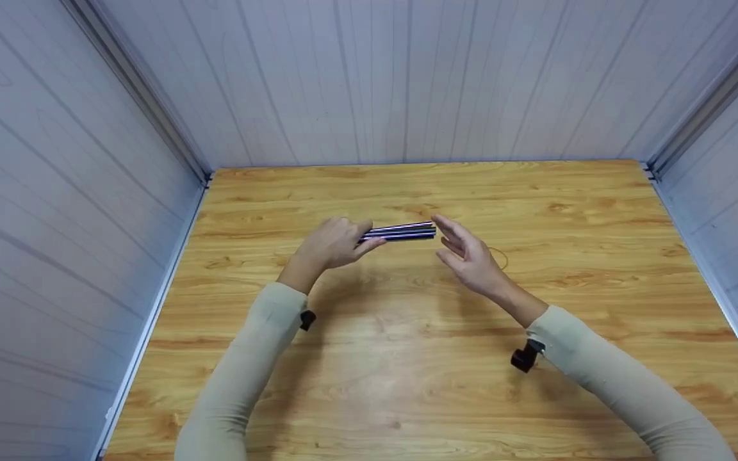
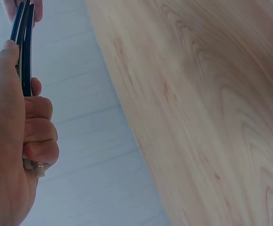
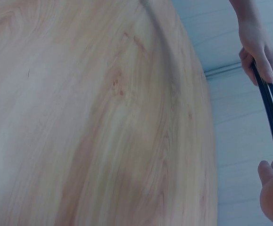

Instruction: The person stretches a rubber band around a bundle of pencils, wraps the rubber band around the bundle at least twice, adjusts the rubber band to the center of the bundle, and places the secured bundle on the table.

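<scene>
My left hand [image 1: 337, 242] grips a bundle of slender dark pencils [image 1: 407, 232] at one end, thumb along the near side. The bundle is held above the table, pointing right. In the left wrist view, pale ends with a metal band [image 2: 39, 168] stick out below the curled fingers. My right hand [image 1: 468, 256] is at the bundle's free end, fingers extended and thumb apart. A fingertip is close to the pencil ends; I cannot tell whether it touches. In the right wrist view the pencils [image 3: 269, 110] spread slightly near their dark flat ends.
A thin tan loop, like a rubber band [image 1: 505, 257], lies on the wooden table [image 1: 394, 371] beside the right hand, partly hidden by it. Pale panels [image 1: 369, 83] stand at the back and both sides. Small black cameras [image 1: 524, 357] hang under the wrists.
</scene>
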{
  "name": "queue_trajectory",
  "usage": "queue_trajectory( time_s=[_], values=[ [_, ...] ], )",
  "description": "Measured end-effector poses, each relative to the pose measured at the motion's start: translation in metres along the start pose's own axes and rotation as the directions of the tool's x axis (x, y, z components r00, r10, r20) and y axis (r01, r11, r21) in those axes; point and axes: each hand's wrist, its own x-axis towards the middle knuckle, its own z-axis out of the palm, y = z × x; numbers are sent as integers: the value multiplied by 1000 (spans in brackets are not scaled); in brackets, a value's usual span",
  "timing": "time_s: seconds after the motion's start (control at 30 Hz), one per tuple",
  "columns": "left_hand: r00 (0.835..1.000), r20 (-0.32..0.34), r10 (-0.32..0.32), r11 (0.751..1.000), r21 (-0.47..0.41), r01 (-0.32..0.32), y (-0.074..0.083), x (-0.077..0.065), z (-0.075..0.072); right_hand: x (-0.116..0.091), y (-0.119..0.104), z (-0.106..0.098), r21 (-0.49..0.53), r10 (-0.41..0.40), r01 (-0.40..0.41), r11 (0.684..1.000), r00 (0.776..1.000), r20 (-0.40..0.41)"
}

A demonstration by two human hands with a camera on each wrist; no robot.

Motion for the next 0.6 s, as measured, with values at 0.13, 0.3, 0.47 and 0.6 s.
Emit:
queue_trajectory(
  time_s=[0.13,0.3,0.47,0.6],
  values=[
    [1000,6,-28,1000,8,28,-4,-2,-2,1,2,-10,-31,1,-1,1000,1000,-9],
    [998,28,-61,998,8,61,-7,-3,-4,-2,6,-25,-67,30,-30,997,1000,-5],
    [996,42,-76,997,-9,76,-11,-6,-6,-10,10,-45,-108,56,-58,992,998,-28],
    [993,56,-101,995,-18,102,-14,-7,-8,-13,13,-59,-229,37,-43,972,999,-27]
  ],
)
